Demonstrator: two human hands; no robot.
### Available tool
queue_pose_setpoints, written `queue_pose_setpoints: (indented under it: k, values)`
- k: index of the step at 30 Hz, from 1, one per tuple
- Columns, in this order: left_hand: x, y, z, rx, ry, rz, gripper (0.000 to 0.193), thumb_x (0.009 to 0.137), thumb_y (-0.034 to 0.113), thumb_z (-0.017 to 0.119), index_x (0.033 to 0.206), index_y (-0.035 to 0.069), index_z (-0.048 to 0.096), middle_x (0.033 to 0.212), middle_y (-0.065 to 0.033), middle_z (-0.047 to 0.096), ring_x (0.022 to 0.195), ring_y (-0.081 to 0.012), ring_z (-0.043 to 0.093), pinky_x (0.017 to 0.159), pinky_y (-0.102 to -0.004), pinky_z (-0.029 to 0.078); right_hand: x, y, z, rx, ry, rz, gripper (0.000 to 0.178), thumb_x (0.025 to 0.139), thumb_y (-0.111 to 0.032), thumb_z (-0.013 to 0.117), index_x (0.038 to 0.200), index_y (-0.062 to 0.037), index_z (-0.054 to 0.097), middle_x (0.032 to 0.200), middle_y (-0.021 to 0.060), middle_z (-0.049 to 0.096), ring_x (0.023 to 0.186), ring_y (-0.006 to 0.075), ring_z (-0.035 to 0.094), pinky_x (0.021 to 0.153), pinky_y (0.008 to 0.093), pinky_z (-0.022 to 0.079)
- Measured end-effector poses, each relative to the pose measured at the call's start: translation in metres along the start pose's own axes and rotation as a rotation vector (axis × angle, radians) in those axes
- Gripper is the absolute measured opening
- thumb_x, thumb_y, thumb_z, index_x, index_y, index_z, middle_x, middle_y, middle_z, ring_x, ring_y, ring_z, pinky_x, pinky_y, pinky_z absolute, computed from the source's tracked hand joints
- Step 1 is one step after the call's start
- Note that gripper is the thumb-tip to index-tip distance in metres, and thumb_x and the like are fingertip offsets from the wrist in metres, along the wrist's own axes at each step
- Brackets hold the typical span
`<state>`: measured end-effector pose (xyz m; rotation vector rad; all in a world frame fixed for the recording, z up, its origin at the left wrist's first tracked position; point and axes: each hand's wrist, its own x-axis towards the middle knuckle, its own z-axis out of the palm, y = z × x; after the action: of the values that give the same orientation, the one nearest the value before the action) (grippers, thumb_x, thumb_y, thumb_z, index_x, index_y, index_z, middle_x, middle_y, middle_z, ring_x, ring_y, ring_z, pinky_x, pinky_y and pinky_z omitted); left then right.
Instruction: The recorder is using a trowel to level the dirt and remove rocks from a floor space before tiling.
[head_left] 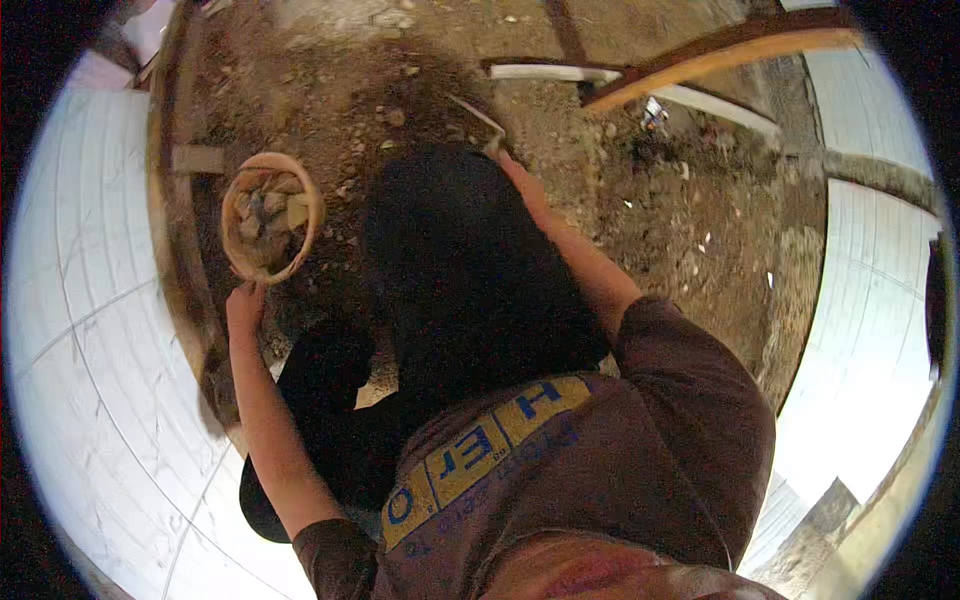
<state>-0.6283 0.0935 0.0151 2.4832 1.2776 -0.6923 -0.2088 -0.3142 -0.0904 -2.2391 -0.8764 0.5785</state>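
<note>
My left hand (247, 304) is closed at the near rim of a round, tan bucket (316, 215). Grey and tan stones or clods (268, 215) lie inside it. Beyond my bent knee, my right hand (510, 168) grips a thin, pale hand tool with a bent end (484, 117); its exact kind is too blurred to tell. The tool's tip is over or against the dark soil (410, 100). Part of my right hand is hidden behind the dark trouser leg (450, 230).
Loose dirt and small stones cover the ground. A curved wooden beam (720, 62) and a pale bar (555, 73) cross the far right. White sheet panels (90, 300) stand along the left, and similar panels (870, 300) on the right. Litter scraps (655, 115) lie to the right.
</note>
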Motion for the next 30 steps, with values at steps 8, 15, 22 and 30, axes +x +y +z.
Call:
queue_pose_setpoints:
  k: [8, 15, 22, 30]
  values:
    - [0.004, 0.042, -0.014, 0.02, -0.046, -0.008, 0.048, 0.092, 0.039, 0.056, 0.118, -0.002, 0.061, 0.099, -0.0218, 0.067, 0.094, -0.0324, 0.065, 0.082, -0.045, 0.052, 0.021, 0.073, 0.017, -0.008, 0.037, 0.036, 0.063, 0.094, -0.038, 0.053, 0.141, -0.0019, 0.032, 0.121, 0.0281, 0.057, 0.107, 0.044, 0.058, 0.088, 0.0492, 0.048]
    - [0.004, -0.003, 0.006, 0.05, -0.053, 0.059, 0.049, 0.094, 0.04, 0.051, 0.12, -0.001, 0.059, 0.095, -0.0211, 0.067, 0.089, -0.0336, 0.065, 0.077, -0.0449, 0.053, 0.04, 0.029, 0.001, -0.224, -0.053, 0.284, 0.063, 0.094, -0.037, 0.052, 0.141, 0.0011, 0.033, 0.103, 0.0269, 0.064, 0.094, 0.0459, 0.062, 0.081, 0.0511, 0.05]
    - [-0.016, 0.011, -0.003, -0.062, -0.084, -0.074, 0.053, 0.094, 0.042, 0.051, 0.127, 0.0, 0.056, 0.106, -0.0213, 0.066, 0.095, -0.0341, 0.064, 0.081, -0.0447, 0.053, 0.023, 0.003, -0.002, -0.142, -0.039, 0.166, 0.061, 0.095, -0.037, 0.051, 0.139, 0.0027, 0.036, 0.109, 0.0256, 0.064, 0.098, 0.0439, 0.061, 0.086, 0.0494, 0.049]
    - [-0.019, 0.028, -0.016, -0.043, -0.116, -0.103, 0.051, 0.093, 0.04, 0.053, 0.127, 0.002, 0.057, 0.112, -0.0208, 0.065, 0.104, -0.0346, 0.062, 0.088, -0.0456, 0.051, 0.024, 0.021, 0.004, -0.223, -0.038, 0.16, 0.063, 0.095, -0.038, 0.051, 0.143, -0.0029, 0.034, 0.131, 0.0247, 0.053, 0.115, 0.0391, 0.055, 0.093, 0.0484, 0.046]
